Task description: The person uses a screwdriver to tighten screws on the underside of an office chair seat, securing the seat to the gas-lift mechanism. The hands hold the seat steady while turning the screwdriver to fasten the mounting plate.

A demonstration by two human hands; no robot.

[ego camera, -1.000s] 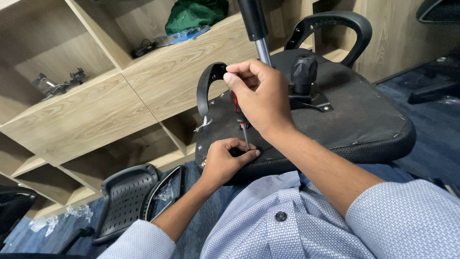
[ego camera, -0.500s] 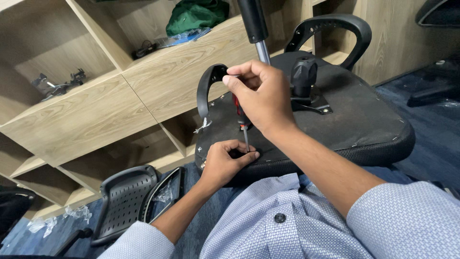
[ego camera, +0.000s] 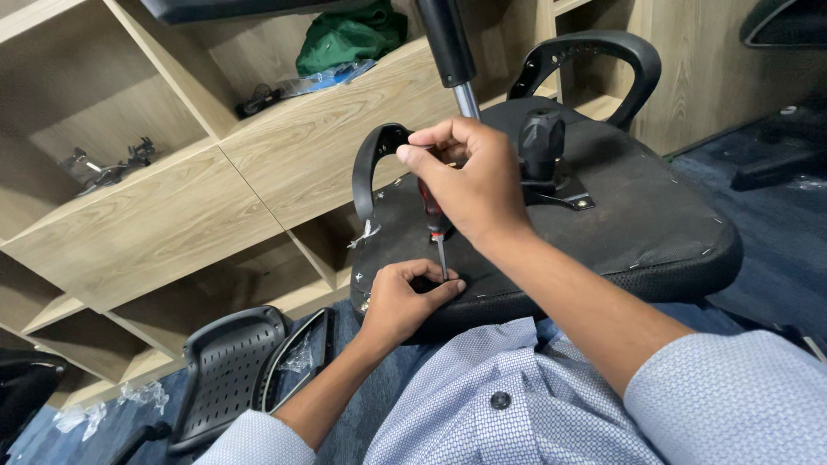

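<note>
Right hand (ego camera: 469, 185) grips screwdriver (ego camera: 433, 220) upright over seat (ego camera: 620, 232), left hand (ego camera: 405, 301) pinching its tip; best kept vertical, pressure steady.

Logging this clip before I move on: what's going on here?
A person works on an upturned office chair seat lying across their lap. The right hand grips a red-handled screwdriver upright, tip down near the seat's front edge. The left hand pinches around the tip, steadying it. One armrest sits by the right hand, another on the far side. A chair back lies on the floor by wooden shelves.
</note>
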